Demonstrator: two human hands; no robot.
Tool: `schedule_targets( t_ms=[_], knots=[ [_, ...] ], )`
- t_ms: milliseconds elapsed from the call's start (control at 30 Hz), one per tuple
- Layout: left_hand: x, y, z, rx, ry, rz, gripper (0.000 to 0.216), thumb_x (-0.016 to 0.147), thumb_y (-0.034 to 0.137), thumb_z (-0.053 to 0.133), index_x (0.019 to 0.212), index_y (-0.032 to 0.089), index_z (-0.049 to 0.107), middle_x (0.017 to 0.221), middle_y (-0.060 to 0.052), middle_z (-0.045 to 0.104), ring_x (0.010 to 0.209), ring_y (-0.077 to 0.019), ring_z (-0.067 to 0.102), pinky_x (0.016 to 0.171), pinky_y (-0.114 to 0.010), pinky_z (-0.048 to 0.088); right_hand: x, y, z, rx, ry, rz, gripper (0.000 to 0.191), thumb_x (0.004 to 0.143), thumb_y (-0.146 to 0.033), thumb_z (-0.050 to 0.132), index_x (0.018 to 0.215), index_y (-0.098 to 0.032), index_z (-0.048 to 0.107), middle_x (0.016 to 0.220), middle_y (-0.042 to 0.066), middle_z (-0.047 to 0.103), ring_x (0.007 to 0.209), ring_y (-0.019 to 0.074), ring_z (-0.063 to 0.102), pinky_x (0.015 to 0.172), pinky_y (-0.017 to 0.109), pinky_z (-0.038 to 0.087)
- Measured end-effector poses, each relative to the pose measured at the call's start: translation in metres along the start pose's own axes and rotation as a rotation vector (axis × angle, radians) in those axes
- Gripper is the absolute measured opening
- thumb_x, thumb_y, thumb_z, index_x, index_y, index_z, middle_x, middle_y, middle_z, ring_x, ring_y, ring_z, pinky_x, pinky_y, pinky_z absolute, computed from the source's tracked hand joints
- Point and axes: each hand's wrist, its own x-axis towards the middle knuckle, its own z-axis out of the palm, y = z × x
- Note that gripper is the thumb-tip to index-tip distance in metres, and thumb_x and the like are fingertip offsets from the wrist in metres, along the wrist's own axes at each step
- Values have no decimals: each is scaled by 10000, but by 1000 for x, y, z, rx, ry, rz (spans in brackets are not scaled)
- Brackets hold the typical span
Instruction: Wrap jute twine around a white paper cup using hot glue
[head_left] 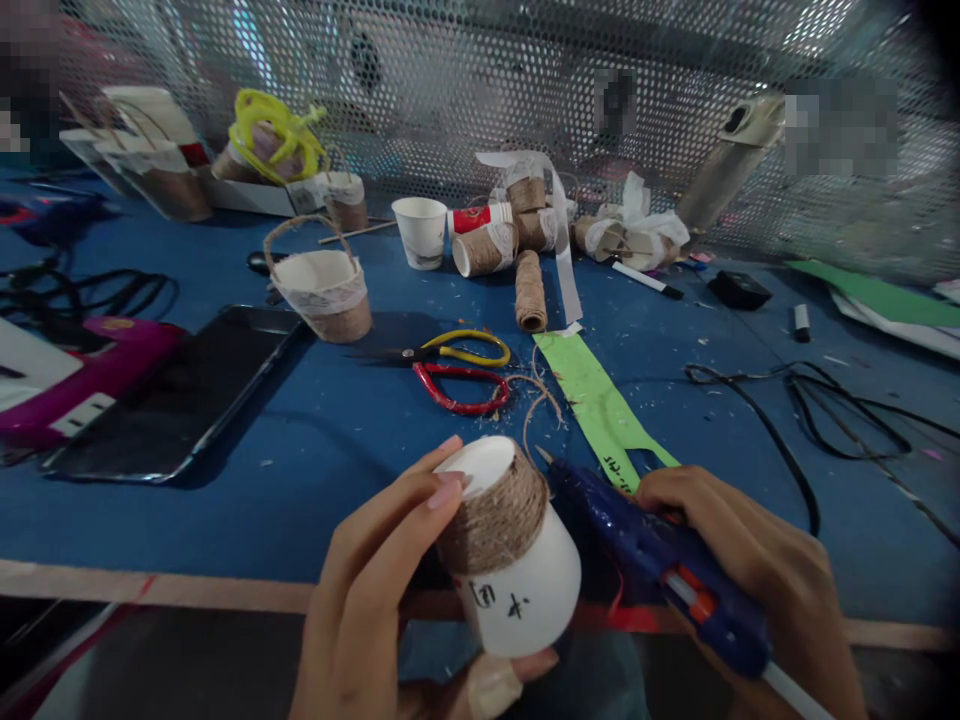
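Observation:
My left hand is closed around a white paper cup, tilted, with brown twine wound around its upper part and black marks written lower down. The thumb, with a pale wrap on it, presses from below. In my right hand is a dark blue hot glue gun, its nozzle beside the twine band; whether it touches cannot be told. A white glue stick sticks out of its back. Loose twine trails from near the cup towards scissors with one yellow and one red handle.
A twine spool and a green strip lie ahead. A twine-handled cup basket and a phone are on the left. Behind are several wrapped cups, a plain paper cup and a perforated metal screen. Black cable lies right.

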Motion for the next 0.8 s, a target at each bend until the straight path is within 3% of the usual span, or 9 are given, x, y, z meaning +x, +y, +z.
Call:
schedule_targets(
  t_ms=[167,200,267,367,467,533,600,667,800],
  knots=[
    [-1,1,8,-58,54,-12,910,872,190,970,1661,420,579,1608,-85,644,1548,-444,634,783,-316,808,-1,-1,2,11,14,15,112,1056,-271,546,1014,-260,650,977,42,797,889,229,804,745,319,527],
    [0,1,8,-63,60,6,921,868,131,955,1657,426,583,1594,-74,652,1556,-440,627,806,-332,811,-1,-2,2,13,12,16,112,1050,-262,542,1017,-261,649,978,40,796,889,227,802,742,319,521],
    [3,2,9,-63,64,59,957,853,27,927,1657,419,587,1565,-39,665,1577,-403,610,1054,-434,766,-1,-2,2,16,8,15,116,1047,-259,529,1021,-264,642,975,35,790,879,223,794,737,321,510],
    [7,4,9,-68,46,125,981,848,-72,881,1660,392,585,1571,4,649,1615,-339,571,1352,-514,536,0,0,2,19,14,11,126,1056,-251,513,1017,-263,632,972,31,780,861,215,784,731,320,502],
    [7,5,9,-66,39,135,981,850,-95,867,1655,393,591,1578,8,637,1625,-323,560,1250,-423,643,0,3,2,21,20,-21,129,1081,-275,518,1022,-265,633,959,16,773,849,203,784,718,309,499],
    [5,5,8,-80,47,92,971,853,-29,914,1659,402,586,1587,-10,621,1620,-338,565,1005,-297,765,-1,4,3,20,17,-37,127,1089,-294,525,1032,-267,634,958,9,769,858,200,787,720,306,501],
    [3,4,6,-119,33,27,955,865,144,984,1682,398,559,1612,-39,598,1575,-357,612,858,-237,783,-2,3,4,19,19,-19,105,1085,-290,538,1040,-267,630,971,10,766,880,202,788,738,308,499],
    [2,4,3,-161,1,-27,967,879,356,1003,1714,384,516,1642,-67,584,1477,-356,699,903,-263,775,-2,1,5,20,22,7,87,1082,-268,542,1045,-265,621,990,15,768,908,208,790,756,312,497],
    [4,8,0,-150,-43,-46,900,916,410,968,1700,409,526,1640,-61,596,1399,-311,748,902,-227,756,-2,3,4,13,28,-12,80,1089,-263,546,1046,-265,613,983,21,773,889,210,795,749,309,505]
  ],
)
